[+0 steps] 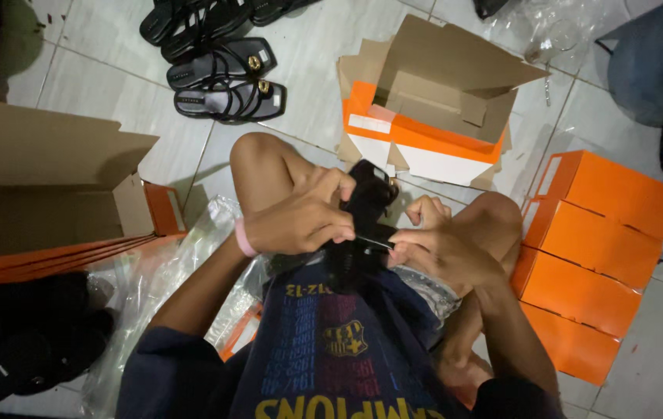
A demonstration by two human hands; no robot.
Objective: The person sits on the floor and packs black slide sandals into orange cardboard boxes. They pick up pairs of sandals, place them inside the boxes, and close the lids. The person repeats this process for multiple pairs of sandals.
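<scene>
Both hands clenched on black sandal [362, 225]: left hand [300, 221] grips body, right hand [444, 252] pinches strap; strap best kept untwisted, sandal steadied over lap.

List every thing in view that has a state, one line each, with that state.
Black sandal: held over the lap, gripped by both hands.
Left hand: closed around the sandal.
Right hand: fingers pinching a strap.
Flat cardboard boxes: unfolded, piled loosely.
Orange boxes: closed, stacked.
Pair of sandals: lying flat on floor tiles.
Large box: open.
</scene>
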